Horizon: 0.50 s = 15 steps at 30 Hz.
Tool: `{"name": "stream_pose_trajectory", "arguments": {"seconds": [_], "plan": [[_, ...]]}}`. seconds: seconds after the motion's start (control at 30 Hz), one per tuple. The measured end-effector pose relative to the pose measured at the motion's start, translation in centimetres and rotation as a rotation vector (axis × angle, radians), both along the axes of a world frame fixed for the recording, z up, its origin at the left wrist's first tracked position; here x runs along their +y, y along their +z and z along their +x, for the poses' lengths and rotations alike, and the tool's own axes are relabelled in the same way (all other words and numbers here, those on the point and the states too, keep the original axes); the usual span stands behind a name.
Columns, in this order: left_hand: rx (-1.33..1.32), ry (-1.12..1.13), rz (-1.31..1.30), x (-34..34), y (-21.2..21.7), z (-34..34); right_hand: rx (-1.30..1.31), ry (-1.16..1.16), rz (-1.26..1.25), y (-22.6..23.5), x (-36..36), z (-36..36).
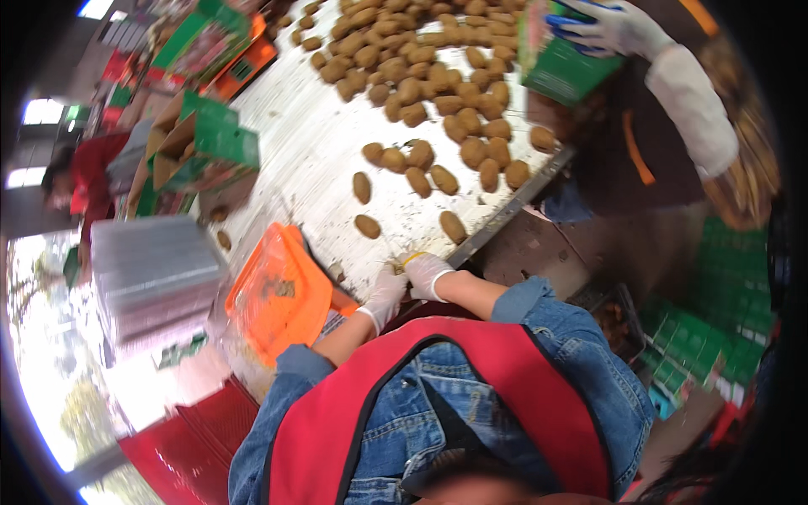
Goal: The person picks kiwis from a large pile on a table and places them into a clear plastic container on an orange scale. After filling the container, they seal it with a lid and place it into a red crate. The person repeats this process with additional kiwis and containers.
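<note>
My left hand and my right hand, both in thin whitish gloves, meet at the near edge of a white table. Their fingers are drawn in close together over a small brownish bit, too blurred to name. A yellow band shows by the right fingers. Nearest to my hands lie single kiwifruit, one beyond the right hand and another kiwifruit beyond the left. Farther off spreads a large heap of kiwifruit. Left of my left hand stands an orange crate with clear plastic over it.
At the far right a co-worker's gloved hand holds a green box. Open green cartons stand along the left side, near a stack of clear trays. A metal rail edges the table. More green boxes are at right.
</note>
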State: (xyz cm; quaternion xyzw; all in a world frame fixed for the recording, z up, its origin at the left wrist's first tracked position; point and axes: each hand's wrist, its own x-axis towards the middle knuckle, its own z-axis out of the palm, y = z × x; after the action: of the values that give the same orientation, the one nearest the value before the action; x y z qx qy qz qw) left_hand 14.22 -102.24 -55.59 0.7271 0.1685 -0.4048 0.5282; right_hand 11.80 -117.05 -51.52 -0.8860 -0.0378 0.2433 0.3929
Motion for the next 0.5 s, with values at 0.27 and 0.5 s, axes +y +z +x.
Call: {"name": "stream_pose_trajectory", "arguments": {"seconds": [0.27, 0.5], "plan": [[-0.203, -0.555, -0.386, 0.4, 14.4, 3.5, -0.842, -0.666, 0.586, 1.4, 1.6, -3.5], [-0.992, -0.686, -0.134, 8.4, 25.9, 10.1, -0.627, -1.229, 0.700, -0.5, -2.9, -15.0]]}}
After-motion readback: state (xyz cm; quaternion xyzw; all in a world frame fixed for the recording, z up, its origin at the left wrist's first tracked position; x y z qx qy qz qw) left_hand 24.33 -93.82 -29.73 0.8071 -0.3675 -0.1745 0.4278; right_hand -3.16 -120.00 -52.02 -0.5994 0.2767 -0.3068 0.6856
